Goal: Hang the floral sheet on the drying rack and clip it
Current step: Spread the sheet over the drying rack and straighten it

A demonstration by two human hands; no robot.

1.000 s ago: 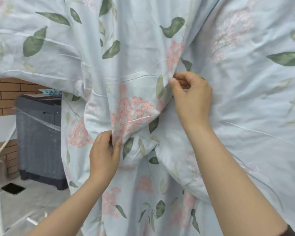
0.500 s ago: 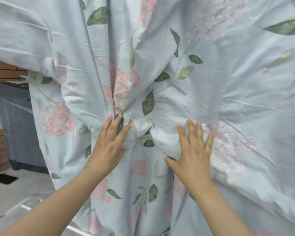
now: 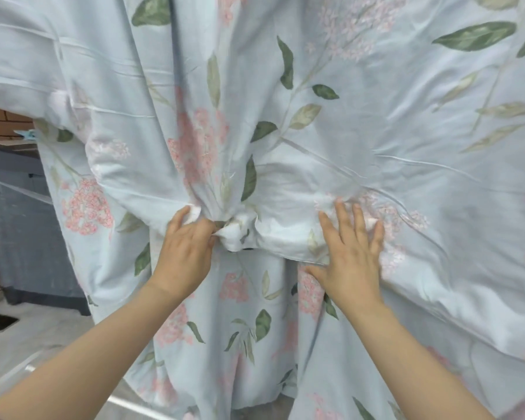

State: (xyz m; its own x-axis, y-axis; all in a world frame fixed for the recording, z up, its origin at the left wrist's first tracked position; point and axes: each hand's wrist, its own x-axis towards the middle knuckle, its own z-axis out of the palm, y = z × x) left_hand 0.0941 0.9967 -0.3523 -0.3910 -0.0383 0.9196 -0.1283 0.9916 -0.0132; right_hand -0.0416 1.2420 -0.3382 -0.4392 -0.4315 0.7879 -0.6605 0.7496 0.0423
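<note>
**Sheet draped, hands working the bunched fold – no clip on yet**

Head view: floral sheet (image 3: 361, 131) is hanging in front of the camera, filling the frame from 9 through 12 to 3 o'clock, its lower panels falling toward 6. Rack bar under it is hidden; only pale rails are showing at 7 o'clock by the floor.

Change vs. a second ago: right hand (image 3: 350, 256) was pinching a fold up high, and is now lying flat lower down, just right of centre, fingers spread, gripping nothing. Left hand (image 3: 185, 253) was holding an edge low and flat; it is now closing its grip on the knotted bunch of fabric at centre, thumb and fingers curling into it.

Reading: still the spreading stage – bunch needs pulling apart before clipping makes sense.

Pose: both forearms are reaching up from 7 and 5 o'clock, palms facing the cloth, wrists roughly level.

A grey covered unit (image 3: 22, 225) is standing at 9 o'clock.
</note>
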